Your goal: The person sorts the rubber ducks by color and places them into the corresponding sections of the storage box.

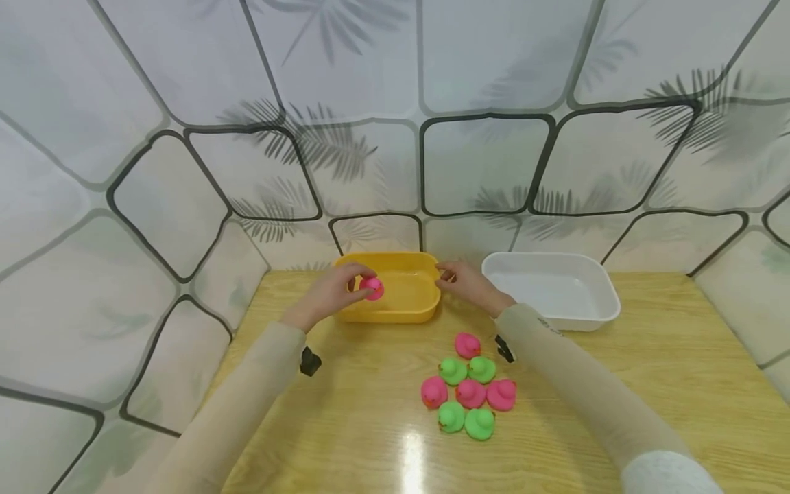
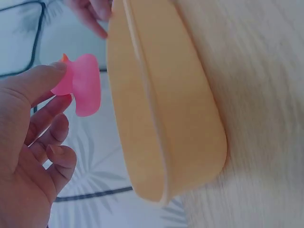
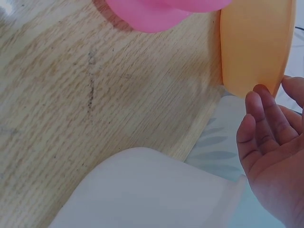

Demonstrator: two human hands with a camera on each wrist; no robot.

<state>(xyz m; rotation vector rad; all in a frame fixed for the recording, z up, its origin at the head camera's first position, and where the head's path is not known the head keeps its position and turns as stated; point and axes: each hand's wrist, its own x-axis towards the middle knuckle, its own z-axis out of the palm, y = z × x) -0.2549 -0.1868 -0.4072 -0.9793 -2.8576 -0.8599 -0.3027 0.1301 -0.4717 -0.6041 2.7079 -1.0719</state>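
Over the left part of the yellow plastic tub (image 1: 387,318), my left hand (image 1: 336,291) pinches a small pink rubber duck (image 1: 372,288) between thumb and fingertips. The left wrist view has this duck (image 2: 86,85) held by its head, its orange beak upward in that view and its base toward the tub's rim. At the tub's right end, my right hand (image 1: 472,283) grips the rim. Its thumb is at the edge and its fingertips (image 3: 260,90) lie on the outer wall, as the right wrist view shows.
A white plastic tub (image 1: 552,321) stands to the right, close to the right forearm. In front of the tubs, several pink ducks (image 1: 471,394) and green ducks (image 1: 480,425) sit grouped on the wooden table (image 1: 345,412). A patterned wall (image 1: 487,165) rises behind.
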